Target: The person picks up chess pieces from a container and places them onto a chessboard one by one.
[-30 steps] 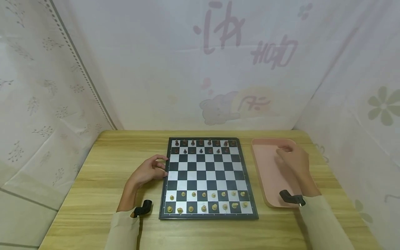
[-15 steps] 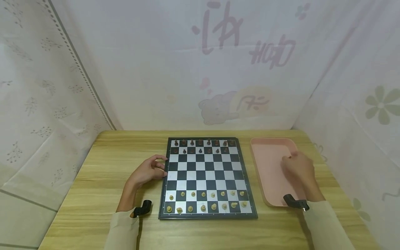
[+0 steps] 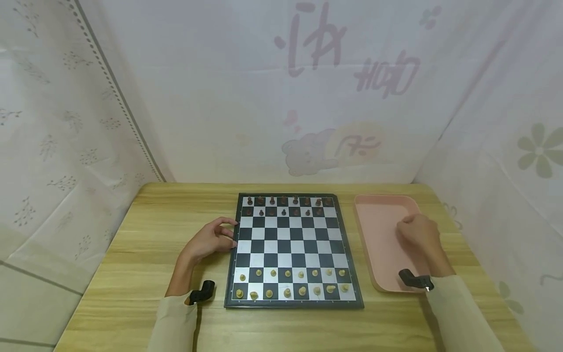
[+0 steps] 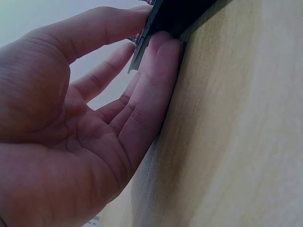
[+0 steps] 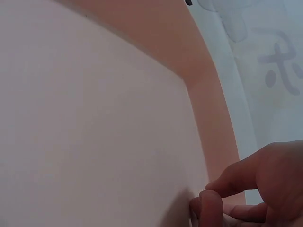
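Observation:
A black-and-white chessboard [image 3: 283, 247] lies on the table with dark red chess pieces [image 3: 295, 201] in two rows along the far edge and cream pieces [image 3: 287, 293] in two rows along the near edge. My left hand [image 3: 214, 239] touches the board's left edge with loosely bent, spread fingers; in the left wrist view, fingertips [image 4: 165, 54] rest against the board's dark side, close to the tabletop. Over the right part of a pink tray [image 3: 381, 244], my right hand [image 3: 420, 233] has curled fingers, thumb and fingertips meeting; anything between them is hidden.
The wooden table [image 3: 149, 234] is bounded by pale patterned cloth [image 3: 211, 98] behind and at both sides. The tray's raised rim [image 3: 365, 249] stands just right of the board. Black wrist cameras [image 3: 202, 292] jut out beside both sleeves.
My right hand has shifted right and slightly toward me over the tray, then stays about there. My left hand keeps its place at the board's edge.

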### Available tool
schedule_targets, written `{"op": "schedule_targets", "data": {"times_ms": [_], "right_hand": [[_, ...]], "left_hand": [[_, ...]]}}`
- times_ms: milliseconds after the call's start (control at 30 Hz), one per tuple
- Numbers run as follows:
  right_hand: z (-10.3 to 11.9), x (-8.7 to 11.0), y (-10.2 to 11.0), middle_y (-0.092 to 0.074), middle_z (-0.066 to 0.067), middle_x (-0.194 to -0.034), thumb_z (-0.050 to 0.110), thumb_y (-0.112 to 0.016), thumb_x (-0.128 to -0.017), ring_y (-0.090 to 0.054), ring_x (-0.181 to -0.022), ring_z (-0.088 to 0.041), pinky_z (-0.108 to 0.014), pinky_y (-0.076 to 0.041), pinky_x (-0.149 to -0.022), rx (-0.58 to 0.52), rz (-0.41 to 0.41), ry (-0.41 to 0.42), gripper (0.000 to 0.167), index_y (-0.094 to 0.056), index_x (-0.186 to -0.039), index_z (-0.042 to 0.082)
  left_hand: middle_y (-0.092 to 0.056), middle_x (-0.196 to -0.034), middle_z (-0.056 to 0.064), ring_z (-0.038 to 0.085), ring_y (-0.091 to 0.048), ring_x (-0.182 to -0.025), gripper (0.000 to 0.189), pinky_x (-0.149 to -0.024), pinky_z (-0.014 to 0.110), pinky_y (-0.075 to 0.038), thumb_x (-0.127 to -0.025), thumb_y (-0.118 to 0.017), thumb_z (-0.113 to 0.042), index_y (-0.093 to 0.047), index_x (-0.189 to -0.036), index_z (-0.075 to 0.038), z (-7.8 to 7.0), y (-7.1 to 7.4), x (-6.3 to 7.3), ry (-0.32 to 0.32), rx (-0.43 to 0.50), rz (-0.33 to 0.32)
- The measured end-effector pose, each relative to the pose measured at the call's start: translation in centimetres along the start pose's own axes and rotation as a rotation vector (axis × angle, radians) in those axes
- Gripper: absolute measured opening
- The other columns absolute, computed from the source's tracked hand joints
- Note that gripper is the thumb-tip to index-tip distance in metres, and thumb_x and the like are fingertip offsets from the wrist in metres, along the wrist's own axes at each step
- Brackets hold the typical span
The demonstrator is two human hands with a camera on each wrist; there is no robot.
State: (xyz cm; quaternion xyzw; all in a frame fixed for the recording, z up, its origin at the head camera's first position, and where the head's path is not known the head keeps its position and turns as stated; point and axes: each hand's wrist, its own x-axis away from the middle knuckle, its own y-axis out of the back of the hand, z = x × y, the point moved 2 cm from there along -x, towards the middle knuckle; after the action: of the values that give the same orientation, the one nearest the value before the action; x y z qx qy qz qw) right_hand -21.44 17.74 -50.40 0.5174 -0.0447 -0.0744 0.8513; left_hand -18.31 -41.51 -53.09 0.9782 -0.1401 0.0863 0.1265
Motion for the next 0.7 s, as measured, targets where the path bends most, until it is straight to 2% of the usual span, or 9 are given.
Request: {"op": "schedule_targets", "data": {"times_ms": [100,267,400,500,567,633,700], "right_hand": [[0.6,-0.3,-0.3,-0.062,-0.007,-0.074,0.016,-0.063,-0.093,-0.056,-0.074,-0.030,-0.038,-0.041,-0.061,-0.011,0.005,0.055,0.020,-0.073,-0.082,0.002],[1.5,-1.1,-1.0,-0.058,0.000,-0.069,0.013,-0.063,-0.095,-0.052,-0.069,-0.023,-0.036,-0.039,-0.061,-0.044,0.043,0.128,0.019,-0.074,-0.085,0.001],[1.7,-1.8,-1.4,-0.054,0.001,-0.064,0.010,-0.064,-0.094,-0.048,-0.063,-0.019,-0.034,-0.038,-0.059,-0.068,0.064,0.138,0.019,-0.069,-0.077,0.002],[1.4,-2.1,-1.6,-0.067,-0.007,-0.074,0.009,-0.066,-0.094,-0.057,-0.071,-0.024,-0.035,-0.044,-0.064,-0.076,0.050,0.134,0.017,-0.074,-0.084,-0.002],[1.1,-2.3,-1.7,-0.075,-0.017,-0.090,0.011,-0.068,-0.094,-0.065,-0.082,-0.031,-0.039,-0.049,-0.071,-0.076,0.036,0.132,0.020,-0.078,-0.096,-0.007],[0.8,-2.4,-1.7,-0.076,-0.025,-0.106,0.014,-0.070,-0.096,-0.068,-0.095,-0.040,-0.046,-0.052,-0.078,-0.070,0.031,0.117,0.027,-0.078,-0.109,-0.009],[0.4,-2.4,-1.7,-0.075,-0.029,-0.116,0.018,-0.071,-0.098,-0.068,-0.104,-0.046,-0.053,-0.053,-0.082,-0.071,0.035,0.088,0.034,-0.076,-0.116,-0.009]], "left_hand": [[-0.069,-0.113,0.021,0.029,-0.067,-0.094,0.062,-0.081,0.036,-0.056,-0.089,-0.082,0.000,-0.059,-0.147,0.001,0.1,0.0,0.0,-0.001,0.011,0.004],[-0.069,-0.113,0.021,0.029,-0.067,-0.095,0.062,-0.081,0.035,-0.056,-0.089,-0.082,0.000,-0.059,-0.147,0.001,0.1,0.0,0.0,-0.001,0.014,0.003],[-0.069,-0.113,0.021,0.029,-0.067,-0.095,0.062,-0.081,0.035,-0.055,-0.089,-0.083,0.000,-0.059,-0.146,0.001,0.0,0.0,0.0,-0.004,0.005,-0.003],[-0.069,-0.113,0.022,0.029,-0.066,-0.094,0.063,-0.080,0.035,-0.054,-0.088,-0.082,0.000,-0.059,-0.147,0.002,-0.1,-0.1,0.0,-0.008,-0.001,-0.004],[-0.069,-0.113,0.022,0.029,-0.066,-0.093,0.063,-0.080,0.036,-0.053,-0.088,-0.082,0.000,-0.059,-0.146,0.002,-0.2,-0.1,0.0,-0.009,-0.007,-0.006],[-0.069,-0.113,0.022,0.029,-0.066,-0.094,0.062,-0.080,0.036,-0.053,-0.089,-0.082,0.000,-0.059,-0.147,0.002,-0.2,-0.1,0.0,-0.010,-0.015,-0.008],[-0.069,-0.113,0.022,0.029,-0.066,-0.094,0.062,-0.080,0.036,-0.053,-0.089,-0.082,0.000,-0.059,-0.147,0.002,-0.2,0.0,0.0,-0.011,-0.020,-0.009]]}}
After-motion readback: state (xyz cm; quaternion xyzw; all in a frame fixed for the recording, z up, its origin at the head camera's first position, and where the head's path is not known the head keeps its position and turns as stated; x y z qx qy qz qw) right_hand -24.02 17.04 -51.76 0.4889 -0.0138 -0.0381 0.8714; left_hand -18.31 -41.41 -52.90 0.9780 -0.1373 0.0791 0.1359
